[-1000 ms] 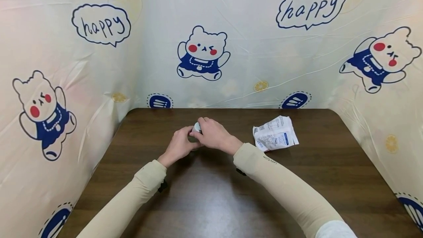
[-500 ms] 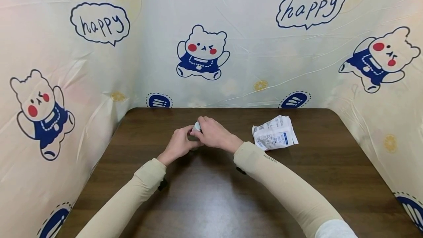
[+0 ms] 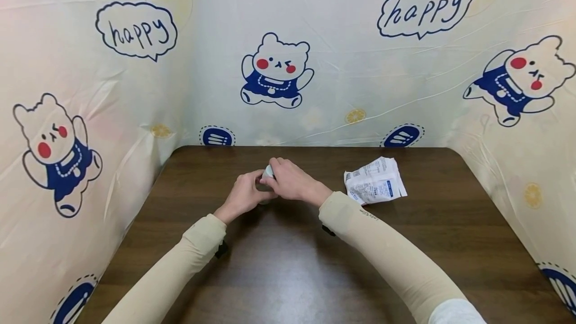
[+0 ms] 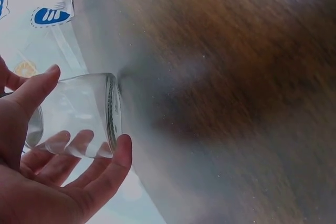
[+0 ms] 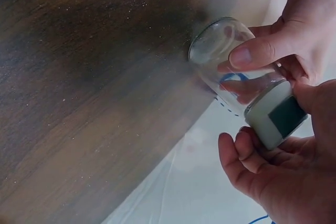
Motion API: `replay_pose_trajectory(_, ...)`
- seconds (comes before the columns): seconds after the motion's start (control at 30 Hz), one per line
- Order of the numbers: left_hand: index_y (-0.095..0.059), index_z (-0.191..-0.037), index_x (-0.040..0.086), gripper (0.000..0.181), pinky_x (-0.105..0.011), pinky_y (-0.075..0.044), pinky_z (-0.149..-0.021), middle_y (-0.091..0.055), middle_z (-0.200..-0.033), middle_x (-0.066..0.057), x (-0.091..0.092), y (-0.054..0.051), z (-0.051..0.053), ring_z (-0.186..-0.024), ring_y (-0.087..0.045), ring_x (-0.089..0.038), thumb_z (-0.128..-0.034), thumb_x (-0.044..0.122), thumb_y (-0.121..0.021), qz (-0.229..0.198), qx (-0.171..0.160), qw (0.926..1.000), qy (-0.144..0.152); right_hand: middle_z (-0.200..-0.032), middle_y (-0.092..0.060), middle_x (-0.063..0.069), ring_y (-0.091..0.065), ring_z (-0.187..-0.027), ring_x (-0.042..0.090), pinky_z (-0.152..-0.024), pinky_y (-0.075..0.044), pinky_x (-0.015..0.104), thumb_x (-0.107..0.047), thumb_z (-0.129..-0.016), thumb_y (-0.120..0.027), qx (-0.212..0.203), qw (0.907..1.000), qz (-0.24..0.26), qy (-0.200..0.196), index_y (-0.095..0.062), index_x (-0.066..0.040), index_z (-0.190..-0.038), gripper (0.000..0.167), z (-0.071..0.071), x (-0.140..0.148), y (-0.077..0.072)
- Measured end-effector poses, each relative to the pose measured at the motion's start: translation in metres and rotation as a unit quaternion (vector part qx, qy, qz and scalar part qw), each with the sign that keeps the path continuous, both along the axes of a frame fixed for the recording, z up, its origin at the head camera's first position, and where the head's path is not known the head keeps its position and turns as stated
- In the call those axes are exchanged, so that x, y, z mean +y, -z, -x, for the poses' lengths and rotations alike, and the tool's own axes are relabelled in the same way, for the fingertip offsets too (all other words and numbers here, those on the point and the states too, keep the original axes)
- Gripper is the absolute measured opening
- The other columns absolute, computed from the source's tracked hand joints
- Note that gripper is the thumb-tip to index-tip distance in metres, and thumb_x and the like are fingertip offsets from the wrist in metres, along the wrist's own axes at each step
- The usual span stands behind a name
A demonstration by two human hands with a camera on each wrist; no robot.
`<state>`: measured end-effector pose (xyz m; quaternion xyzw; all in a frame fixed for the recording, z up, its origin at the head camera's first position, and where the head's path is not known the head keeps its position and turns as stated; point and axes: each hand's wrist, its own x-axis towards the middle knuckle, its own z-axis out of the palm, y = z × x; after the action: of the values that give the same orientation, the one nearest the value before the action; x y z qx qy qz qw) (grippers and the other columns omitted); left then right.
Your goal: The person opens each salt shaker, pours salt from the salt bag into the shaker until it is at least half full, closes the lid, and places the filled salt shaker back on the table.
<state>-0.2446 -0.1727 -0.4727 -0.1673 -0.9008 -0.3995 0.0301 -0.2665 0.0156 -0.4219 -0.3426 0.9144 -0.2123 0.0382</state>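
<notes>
Left hand (image 3: 244, 194), right hand (image 3: 293, 182) and glass jar (image 4: 79, 100) showed no clear movement since the earlier frame. The left hand was curled around the jar's side, and the right hand gripped its pale lid (image 5: 265, 114). The jar stood on the counter (image 3: 288, 259), left of a white packet (image 3: 375, 181)

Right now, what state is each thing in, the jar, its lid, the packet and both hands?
Glass jar: capped, nothing visible inside.
Pale lid: on the jar's mouth; tightness can't be told.
White packet: crumpled, lying on the table; sealed or opened, can't tell.
Left hand: holding the jar.
Right hand: holding the lid.
</notes>
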Motion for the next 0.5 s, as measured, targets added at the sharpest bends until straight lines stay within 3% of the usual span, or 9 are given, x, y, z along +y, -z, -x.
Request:
replay_pose_trajectory(0.23,-0.071,-0.128,0.007,0.052,-0.043,-0.058,-0.089,-0.074,-0.118,-0.006,-0.0005,-0.0026,0.0008,-0.096,-0.068,-0.023,-0.0841,0.024,-0.093,0.004,-0.002,0.9999,0.011,-0.112,-0.058,0.009,-0.056,-0.094,0.021,-0.083,-0.051,0.033,-0.041,-0.110,-0.056,0.007,1.0000,0.000,-0.007,-0.053,-0.001,-0.130,0.045,0.0016,0.0017,0.0026)
replay_pose_trajectory(0.5,-0.073,-0.125,0.006,0.049,-0.044,-0.058,-0.086,-0.075,-0.113,-0.007,-0.0052,-0.0054,0.0014,-0.097,-0.070,-0.022,-0.0821,0.017,-0.094,0.001,0.006,0.9997,0.026,-0.116,-0.057,0.012,-0.053,-0.097,0.025,-0.087,-0.048,0.038,-0.033,-0.111,-0.057,0.056,0.9959,-0.032,-0.063,-0.052,0.001,-0.133,0.041,-0.0010,-0.0005,-0.0008)
